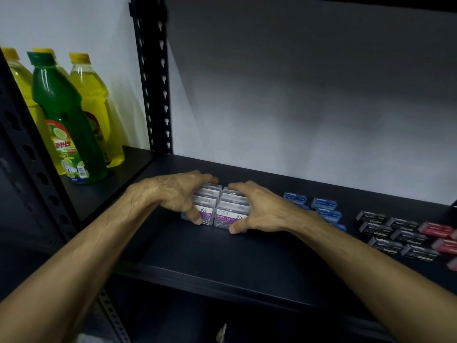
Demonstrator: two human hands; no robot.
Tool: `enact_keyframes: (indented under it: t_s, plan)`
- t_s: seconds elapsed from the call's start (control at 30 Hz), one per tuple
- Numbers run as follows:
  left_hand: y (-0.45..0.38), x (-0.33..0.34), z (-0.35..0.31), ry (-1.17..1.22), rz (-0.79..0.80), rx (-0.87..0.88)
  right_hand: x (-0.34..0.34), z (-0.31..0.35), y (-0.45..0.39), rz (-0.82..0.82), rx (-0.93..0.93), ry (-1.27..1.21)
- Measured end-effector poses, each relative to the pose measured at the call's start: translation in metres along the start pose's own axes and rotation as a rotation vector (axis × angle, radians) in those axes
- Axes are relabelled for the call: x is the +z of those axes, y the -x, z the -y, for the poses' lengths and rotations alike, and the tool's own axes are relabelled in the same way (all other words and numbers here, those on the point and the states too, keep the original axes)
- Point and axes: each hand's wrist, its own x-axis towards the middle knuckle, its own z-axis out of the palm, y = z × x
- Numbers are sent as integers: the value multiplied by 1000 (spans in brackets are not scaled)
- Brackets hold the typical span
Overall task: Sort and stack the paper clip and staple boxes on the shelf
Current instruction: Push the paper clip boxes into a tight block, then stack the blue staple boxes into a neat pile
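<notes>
Hands — left hand (180, 194), right hand (259, 209) clamp paper clip boxes (226, 206) | staple boxes (385, 231) right | bottles (71, 120) left

Both bare forearms reach forward from the near corners, converging toward the middle. The left hand (176, 194) lies palm down, wrist slightly bent, its fingers curled over the far top edge of what it grips and its thumb pressed down on the near side. The right hand (262, 209) mirrors it just beside, fingers arched over the far top and thumb tip pinching at the near lower corner. The index fingertips nearly touch at the far side.
</notes>
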Motion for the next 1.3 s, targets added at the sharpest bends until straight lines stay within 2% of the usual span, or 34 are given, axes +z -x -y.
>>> enact_keyframes:
  t_s: [0.2,0.4,0.5,0.7,0.8,1.0,1.3]
  plan:
    - [12,-12,-9,-13,-26,-39,-11,-5,14,-48,-5,16]
    - [18,-16,-56,12,-401,97,-33,-13,42,-105,34,-10]
    - [7,-6,-85,97,-501,180,-43,-25,62,-165,61,-5]
    - [-17,23,-138,178,-420,312,-62,-63,112,-261,158,43]
    - [-29,37,-156,117,-359,303,-66,-80,131,-260,206,118]
    - [-44,54,-175,-175,-277,240,-50,-99,144,-222,256,229]
    - [-53,62,-175,-114,-229,201,-35,-111,137,-238,279,144]
